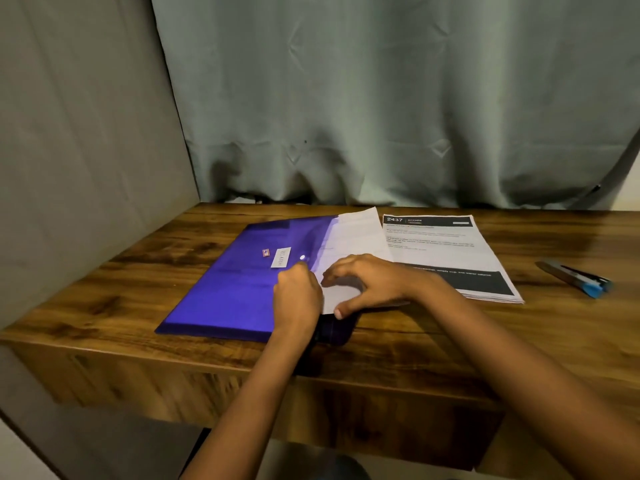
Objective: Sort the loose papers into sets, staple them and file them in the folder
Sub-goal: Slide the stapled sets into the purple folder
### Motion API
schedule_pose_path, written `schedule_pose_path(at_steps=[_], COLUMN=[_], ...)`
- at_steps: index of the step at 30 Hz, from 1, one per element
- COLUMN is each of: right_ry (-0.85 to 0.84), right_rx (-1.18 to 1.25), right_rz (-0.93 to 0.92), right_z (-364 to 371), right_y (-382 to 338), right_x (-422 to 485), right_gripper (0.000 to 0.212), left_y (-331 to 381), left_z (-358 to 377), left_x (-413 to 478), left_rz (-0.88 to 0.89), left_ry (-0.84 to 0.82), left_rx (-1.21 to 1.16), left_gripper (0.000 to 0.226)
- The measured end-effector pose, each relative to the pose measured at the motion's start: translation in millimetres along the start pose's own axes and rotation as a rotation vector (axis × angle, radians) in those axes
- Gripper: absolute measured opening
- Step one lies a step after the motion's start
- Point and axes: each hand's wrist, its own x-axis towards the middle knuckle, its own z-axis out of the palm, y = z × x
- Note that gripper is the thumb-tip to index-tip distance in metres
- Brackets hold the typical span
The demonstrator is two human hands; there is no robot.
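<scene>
While one paper set (356,237) lies half inside the purple folder (235,289) on the worktop (450,341), filing appears underway. At the folder's opening the left hand (298,296) curls, grip indeterminate; the right hand (367,282), fingers spread, presses the set. Another stack (450,251) and the stapler (576,277) lie rightward, unfiled.

A brown wooden table with bold dark grain (131,278) stood before a pale grey-green fabric curtain (381,91), which hung in loose folds down to the tabletop's far edge. A small dark speck (305,141) marked the curtain. A plain grey wall panel (69,133) closed off the left side.
</scene>
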Motion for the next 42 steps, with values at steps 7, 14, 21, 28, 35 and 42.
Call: schedule_pose_path(at_steps=[7, 14, 21, 28, 35, 42], right_ry=[-0.055, 0.056, -0.02, -0.231, -0.406, -0.474], right_rx=[-0.122, -0.351, -0.298, -0.121, -0.085, -0.109], right_rz=[-0.02, -0.05, 0.078, 0.192, 0.264, 0.319], right_z=[-6, -7, -13, -8, -10, 3], right_y=[-6, 8, 15, -10, -44, -46], right_x=[-15, -46, -63, -44, -38, -36], right_gripper=[0.045, 0.037, 0.036, 0.075, 0.046, 0.047], left_y=[-2, -9, -13, -15, -20, -25], left_z=[6, 9, 12, 8, 8, 8], left_x=[2, 8, 10, 13, 20, 20], left_rz=[0.001, 0.02, 0.035, 0.034, 0.051, 0.071], left_ry=[0.006, 0.015, 0.014, -0.01, -0.018, -0.024], left_rx=[-0.013, -0.032, -0.07, -0.132, -0.155, -0.15], left_gripper=[0.025, 0.028, 0.027, 0.029, 0.029, 0.028])
